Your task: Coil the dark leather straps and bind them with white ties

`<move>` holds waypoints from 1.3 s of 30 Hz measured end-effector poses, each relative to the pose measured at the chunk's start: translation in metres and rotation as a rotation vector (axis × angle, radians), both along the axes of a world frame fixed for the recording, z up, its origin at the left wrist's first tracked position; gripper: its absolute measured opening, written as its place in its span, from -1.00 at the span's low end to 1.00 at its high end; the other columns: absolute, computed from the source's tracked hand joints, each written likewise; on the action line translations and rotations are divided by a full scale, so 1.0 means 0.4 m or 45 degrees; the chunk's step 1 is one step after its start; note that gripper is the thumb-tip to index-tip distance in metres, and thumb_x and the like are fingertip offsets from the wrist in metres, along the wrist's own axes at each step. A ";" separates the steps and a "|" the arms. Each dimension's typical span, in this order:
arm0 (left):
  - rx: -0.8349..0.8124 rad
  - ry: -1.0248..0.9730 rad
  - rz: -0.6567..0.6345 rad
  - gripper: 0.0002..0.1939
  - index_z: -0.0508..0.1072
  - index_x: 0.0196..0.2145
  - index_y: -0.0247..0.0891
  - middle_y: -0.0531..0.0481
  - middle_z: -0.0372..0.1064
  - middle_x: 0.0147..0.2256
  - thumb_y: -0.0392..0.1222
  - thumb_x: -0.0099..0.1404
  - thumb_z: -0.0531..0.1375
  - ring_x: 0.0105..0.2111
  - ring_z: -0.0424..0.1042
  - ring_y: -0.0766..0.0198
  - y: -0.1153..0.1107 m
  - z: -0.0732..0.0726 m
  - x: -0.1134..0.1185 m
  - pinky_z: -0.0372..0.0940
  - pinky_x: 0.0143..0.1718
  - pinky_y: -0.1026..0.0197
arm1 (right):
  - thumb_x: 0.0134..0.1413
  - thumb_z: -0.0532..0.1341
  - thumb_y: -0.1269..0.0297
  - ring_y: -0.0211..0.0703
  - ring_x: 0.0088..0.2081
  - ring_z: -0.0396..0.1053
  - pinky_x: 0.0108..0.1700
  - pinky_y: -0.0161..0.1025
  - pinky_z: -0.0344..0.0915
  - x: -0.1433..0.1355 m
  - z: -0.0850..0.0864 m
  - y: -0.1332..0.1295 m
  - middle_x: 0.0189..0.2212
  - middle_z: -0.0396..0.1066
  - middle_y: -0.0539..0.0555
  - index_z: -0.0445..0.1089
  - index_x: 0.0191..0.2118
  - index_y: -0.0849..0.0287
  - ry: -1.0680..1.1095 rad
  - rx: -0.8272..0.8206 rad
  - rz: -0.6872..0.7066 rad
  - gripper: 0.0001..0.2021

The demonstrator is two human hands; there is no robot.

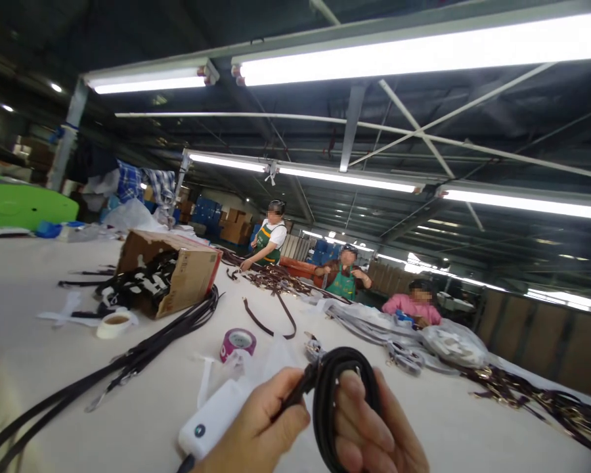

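A dark strap (324, 414), wound into several loops, is held low in the middle of the head view. My right hand (381, 437) grips the coil, its fingers inside the loops and its thumb side outside. Between thumb and fingers of my left hand (261, 420), a piece of the same strap is pinched just left of the coil. A shiny metal fitting (314, 347) shows above that pinch; whether it belongs to this strap, I cannot tell. A white box-shaped device (214, 417) lies beside my left hand, with a purple tape roll (238, 343) beyond it.
A tipped cardboard box (192, 279) spills dark straps at the left, near a white tape roll (114, 324). Long dark straps (128, 364) cross the white table (162, 420). Grey straps (359, 325) and brown straps (536, 394) lie at right. Several people work across the table.
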State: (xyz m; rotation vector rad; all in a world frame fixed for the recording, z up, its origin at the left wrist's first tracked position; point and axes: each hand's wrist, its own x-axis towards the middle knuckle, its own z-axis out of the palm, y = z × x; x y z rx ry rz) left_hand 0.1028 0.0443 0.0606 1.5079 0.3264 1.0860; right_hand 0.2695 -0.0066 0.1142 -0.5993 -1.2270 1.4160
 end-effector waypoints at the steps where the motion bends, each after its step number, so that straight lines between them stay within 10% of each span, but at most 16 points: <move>1: 0.020 0.028 0.067 -0.55 0.34 -0.09 -0.29 0.18 0.07 -0.53 0.16 0.31 0.15 -0.56 0.02 0.44 0.004 -0.004 0.006 -0.08 -0.56 0.35 | 0.12 0.28 -0.10 -0.44 -0.70 -0.09 -0.39 -0.44 0.37 -0.018 0.011 0.012 -0.66 -0.09 -0.23 0.47 -0.34 0.13 0.166 0.019 0.035 -0.65; 4: -0.037 0.088 0.033 -0.48 0.35 -0.18 -0.31 0.23 0.03 -0.64 0.27 0.30 0.09 -0.66 -0.06 0.46 0.013 -0.021 0.023 -0.15 -0.60 0.33 | 0.12 0.28 -0.07 -0.45 -0.60 0.12 -0.18 -0.34 0.42 -0.057 0.013 0.058 -0.60 0.09 -0.20 0.48 -0.23 0.15 0.401 0.179 -0.039 -0.65; 10: -0.350 0.096 -0.239 -0.33 0.38 -0.40 -0.32 0.17 0.14 -0.75 0.45 0.02 0.16 -0.74 0.03 0.45 0.032 -0.064 0.037 -0.12 -0.65 0.33 | 0.22 0.15 -0.13 -0.30 -0.49 0.29 0.01 -0.12 0.37 -0.080 -0.065 0.113 -0.56 0.33 -0.10 0.45 -0.19 0.16 -0.090 0.577 -0.482 -0.58; 17: -0.478 0.214 -0.056 -0.52 0.35 -0.41 -0.24 0.26 0.06 -0.81 0.28 0.08 0.16 -0.86 -0.13 0.48 0.021 -0.081 -0.012 -0.26 -0.83 0.36 | -0.18 0.51 0.21 -0.47 -0.59 0.17 -0.12 -0.33 0.47 -0.033 0.001 0.119 -0.59 0.18 -0.20 0.46 -0.31 0.35 0.588 -0.070 -0.230 -0.63; 21: -0.440 0.321 -0.023 -0.51 0.34 -0.45 -0.25 0.25 0.04 -0.81 0.29 0.16 0.09 -0.84 -0.12 0.49 0.014 -0.095 -0.021 -0.25 -0.80 0.37 | -0.20 0.51 0.17 -0.43 -0.57 0.21 -0.11 -0.28 0.49 -0.034 -0.007 0.131 -0.57 0.22 -0.18 0.45 -0.30 0.36 0.534 -0.105 -0.339 -0.59; 26: -0.534 0.342 -0.161 -0.45 0.35 -0.53 -0.26 0.18 0.08 -0.81 0.35 0.11 0.09 -0.84 -0.06 0.47 -0.003 -0.069 -0.024 -0.22 -0.81 0.39 | 0.21 0.16 -0.10 -0.30 -0.51 0.29 -0.04 -0.14 0.43 -0.062 -0.095 0.132 -0.54 0.29 -0.12 0.39 -0.24 0.21 -0.078 0.343 -0.651 -0.60; 32: -0.816 0.253 -0.344 -0.56 0.32 -0.52 -0.21 0.22 0.08 -0.82 0.24 -0.10 0.23 -0.89 -0.08 0.45 -0.007 -0.032 -0.039 -0.06 -0.89 0.38 | 0.27 -0.06 0.30 0.00 -0.41 0.49 -0.36 -0.12 0.44 -0.059 -0.159 0.116 -0.44 0.51 0.15 0.34 -0.12 0.26 -1.269 1.144 -0.837 -0.73; 39: -0.925 0.390 -0.446 -0.71 0.43 -0.56 -0.32 0.08 0.17 -0.81 -0.06 -0.21 0.10 -0.88 0.12 0.32 0.011 -0.095 -0.047 0.07 -0.91 0.32 | 0.09 -0.03 0.40 0.09 -0.37 0.45 -0.31 -0.05 0.42 -0.042 -0.173 0.087 -0.39 0.49 0.22 0.34 -0.29 0.21 -1.909 0.961 -0.347 -0.80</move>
